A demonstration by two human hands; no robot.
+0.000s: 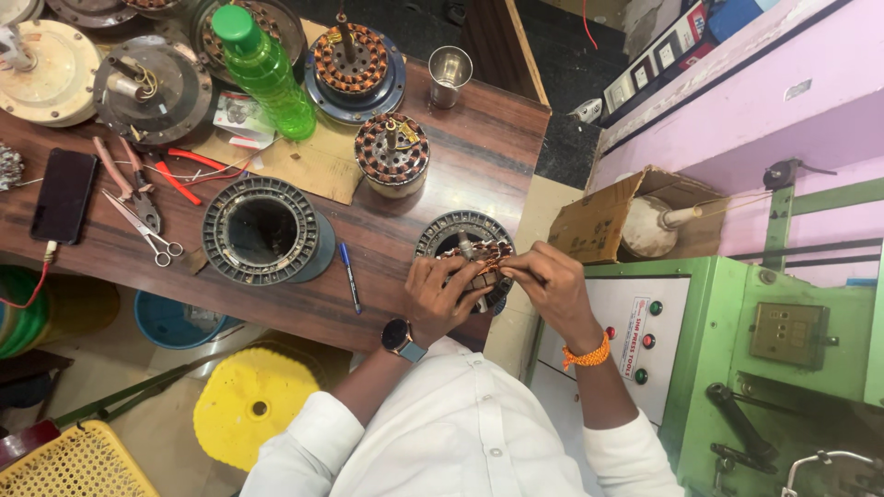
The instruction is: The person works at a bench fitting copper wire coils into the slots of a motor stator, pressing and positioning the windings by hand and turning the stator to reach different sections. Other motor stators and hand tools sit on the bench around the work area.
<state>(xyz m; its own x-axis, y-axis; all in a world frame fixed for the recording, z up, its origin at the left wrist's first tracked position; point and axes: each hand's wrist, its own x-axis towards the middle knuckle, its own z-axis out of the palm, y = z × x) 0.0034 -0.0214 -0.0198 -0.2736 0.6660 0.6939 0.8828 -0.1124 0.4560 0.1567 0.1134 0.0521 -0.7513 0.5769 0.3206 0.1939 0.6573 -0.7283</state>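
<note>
Partly hidden stator (458, 230) (under both hands)

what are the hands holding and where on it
Both hands, left and right, hold the round copper-wound motor stator at its near rim; the exact grip on the windings cannot be told.

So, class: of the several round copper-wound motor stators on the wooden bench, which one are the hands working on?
The round copper-wound stator at the bench's near edge, touched by left hand and right hand; the others stand untouched.
</note>
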